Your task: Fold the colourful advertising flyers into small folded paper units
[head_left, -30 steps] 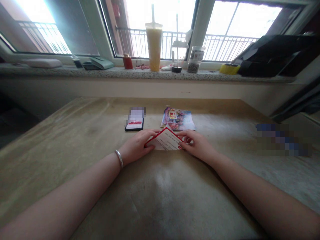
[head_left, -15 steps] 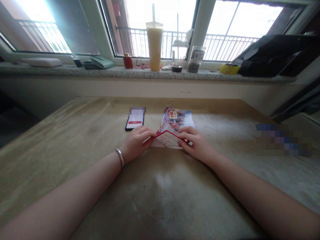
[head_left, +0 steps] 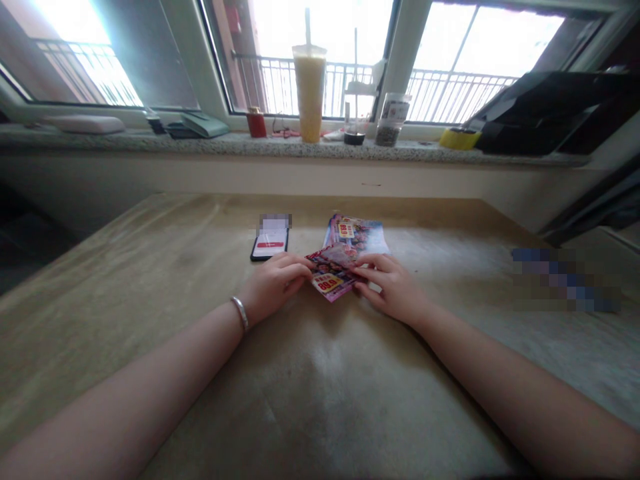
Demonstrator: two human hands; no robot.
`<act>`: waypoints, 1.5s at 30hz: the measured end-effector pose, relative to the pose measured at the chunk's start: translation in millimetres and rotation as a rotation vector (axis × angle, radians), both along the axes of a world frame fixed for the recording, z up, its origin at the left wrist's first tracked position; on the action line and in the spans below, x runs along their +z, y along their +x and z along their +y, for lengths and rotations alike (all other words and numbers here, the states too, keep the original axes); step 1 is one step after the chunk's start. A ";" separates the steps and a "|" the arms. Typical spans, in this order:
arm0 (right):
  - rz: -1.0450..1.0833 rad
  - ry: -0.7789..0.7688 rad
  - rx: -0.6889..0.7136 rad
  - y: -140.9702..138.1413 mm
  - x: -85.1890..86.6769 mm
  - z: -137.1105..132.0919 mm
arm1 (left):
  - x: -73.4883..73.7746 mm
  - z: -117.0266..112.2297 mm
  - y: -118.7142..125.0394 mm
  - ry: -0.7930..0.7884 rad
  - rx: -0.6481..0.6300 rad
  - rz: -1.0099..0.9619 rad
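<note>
A folded colourful flyer [head_left: 331,275] with a yellow and red price label lies on the tan table [head_left: 175,280], printed side up. My left hand [head_left: 273,283], with a silver bracelet on its wrist, pinches the flyer's left corner. The fingers of my right hand [head_left: 393,287] press on its right corner. Just behind it lies a second printed flyer [head_left: 356,235], flat on the table.
A black phone [head_left: 270,241] with a lit screen lies left of the flyers. On the stone windowsill [head_left: 150,145] stand a tall cup of yellow drink with a straw [head_left: 309,87], a small red jar [head_left: 256,123], a spice jar [head_left: 389,120] and a yellow object [head_left: 459,137]. A black device [head_left: 550,110] sits far right.
The folded paper showed its white, red-edged side as a raised triangle; it has been turned over towards the window and now shows its colourful printed side. Both hands shifted slightly forward.
</note>
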State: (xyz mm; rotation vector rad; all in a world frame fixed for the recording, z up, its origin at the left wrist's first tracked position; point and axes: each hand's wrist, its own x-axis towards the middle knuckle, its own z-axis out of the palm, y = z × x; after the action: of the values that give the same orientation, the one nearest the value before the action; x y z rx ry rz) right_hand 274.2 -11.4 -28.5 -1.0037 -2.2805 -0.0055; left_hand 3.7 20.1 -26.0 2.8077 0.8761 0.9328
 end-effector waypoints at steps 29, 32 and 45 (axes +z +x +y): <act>-0.185 0.015 -0.067 5.4 -5.0 4.8 | 2.3 -3.8 3.3 -0.345 -0.001 0.250; -0.194 -0.042 0.006 5.1 -4.0 5.1 | 3.3 -4.3 3.0 -0.319 0.039 0.275; -0.253 0.009 0.207 7.3 -2.2 6.4 | 6.4 -11.2 0.8 -0.223 -0.159 0.270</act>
State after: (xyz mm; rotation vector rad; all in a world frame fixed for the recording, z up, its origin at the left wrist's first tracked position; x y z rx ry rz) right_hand 281.5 -5.0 -30.8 -0.7951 -2.6041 -0.0584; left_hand 4.5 8.9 -19.5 2.7928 0.7158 0.4136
